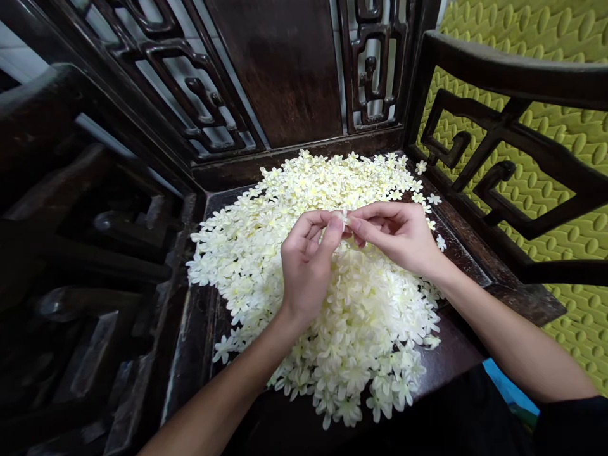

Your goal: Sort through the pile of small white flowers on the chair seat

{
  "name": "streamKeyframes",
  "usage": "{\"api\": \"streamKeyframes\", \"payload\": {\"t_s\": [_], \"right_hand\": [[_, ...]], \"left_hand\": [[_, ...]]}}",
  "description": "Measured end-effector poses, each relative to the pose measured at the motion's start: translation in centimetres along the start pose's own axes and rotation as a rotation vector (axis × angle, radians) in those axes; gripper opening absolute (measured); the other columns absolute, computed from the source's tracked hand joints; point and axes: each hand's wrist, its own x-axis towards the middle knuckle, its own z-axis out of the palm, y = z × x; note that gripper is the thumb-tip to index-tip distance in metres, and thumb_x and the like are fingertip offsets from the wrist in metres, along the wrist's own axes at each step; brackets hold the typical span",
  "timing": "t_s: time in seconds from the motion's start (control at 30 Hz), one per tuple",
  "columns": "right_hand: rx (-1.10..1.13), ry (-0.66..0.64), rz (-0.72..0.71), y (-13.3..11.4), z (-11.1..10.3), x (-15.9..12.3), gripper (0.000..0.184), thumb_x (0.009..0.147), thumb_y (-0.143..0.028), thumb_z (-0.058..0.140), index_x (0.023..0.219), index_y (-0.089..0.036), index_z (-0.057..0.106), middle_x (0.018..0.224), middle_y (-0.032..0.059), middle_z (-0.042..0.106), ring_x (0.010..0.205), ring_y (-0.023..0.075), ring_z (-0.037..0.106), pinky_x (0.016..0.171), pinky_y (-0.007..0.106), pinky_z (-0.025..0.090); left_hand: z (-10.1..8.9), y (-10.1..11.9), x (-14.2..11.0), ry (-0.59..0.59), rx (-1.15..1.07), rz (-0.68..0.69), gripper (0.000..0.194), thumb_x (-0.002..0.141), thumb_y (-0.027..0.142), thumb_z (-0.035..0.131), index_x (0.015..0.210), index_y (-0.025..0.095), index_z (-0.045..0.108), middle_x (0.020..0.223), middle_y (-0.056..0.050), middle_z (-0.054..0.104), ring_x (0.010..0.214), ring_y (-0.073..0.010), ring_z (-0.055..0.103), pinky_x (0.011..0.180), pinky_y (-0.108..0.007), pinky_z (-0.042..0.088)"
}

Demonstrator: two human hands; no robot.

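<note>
A large heap of small white and pale-yellow flowers (247,253) covers the dark wooden seat (456,332). Above the heap, my left hand (308,259) pinches a small white flower (344,218) between thumb and forefinger. My right hand (401,237) meets it from the other side, its thumb and fingers closed on the same flower. Fingertips of both hands almost touch and partly cover the flower. Below the hands, the near part of the heap slopes down to the seat's front edge.
Behind the heap rises a dark carved wooden backrest (280,76). An openwork wooden armrest (515,120) borders the right, with a yellow textured surface (579,234) beyond it. Dark wooden furniture (95,253) stands at left. A few loose flowers (434,199) lie near the right edge.
</note>
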Motion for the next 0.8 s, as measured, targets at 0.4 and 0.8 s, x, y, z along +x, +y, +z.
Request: {"api": "streamKeyframes", "payload": {"t_s": [0.4, 0.8], "right_hand": [[-0.025, 0.004, -0.005, -0.08, -0.03, -0.05, 0.021, 0.079, -0.027, 0.085, 0.097, -0.015, 0.082, 0.08, 0.0035, 0.077, 0.065, 0.0101, 0.069, 0.062, 0.02, 0.059], [-0.015, 0.005, -0.006, -0.22, 0.1, -0.18, 0.02, 0.077, -0.025, 0.087, 0.094, -0.014, 0.082, 0.077, 0.0028, 0.076, 0.064, 0.0096, 0.068, 0.06, 0.019, 0.057]], "left_hand": [[0.0, 0.11, -0.06, 0.012, 0.055, 0.003, 0.02, 0.092, 0.039, 0.071, 0.092, 0.019, 0.069, 0.092, -0.004, 0.072, 0.089, -0.0166, 0.069, 0.082, -0.029, 0.055], [0.16, 0.31, -0.19, 0.026, 0.115, -0.008, 0.022, 0.093, 0.041, 0.069, 0.093, 0.019, 0.069, 0.087, -0.003, 0.071, 0.086, -0.017, 0.069, 0.077, -0.028, 0.055]]}}
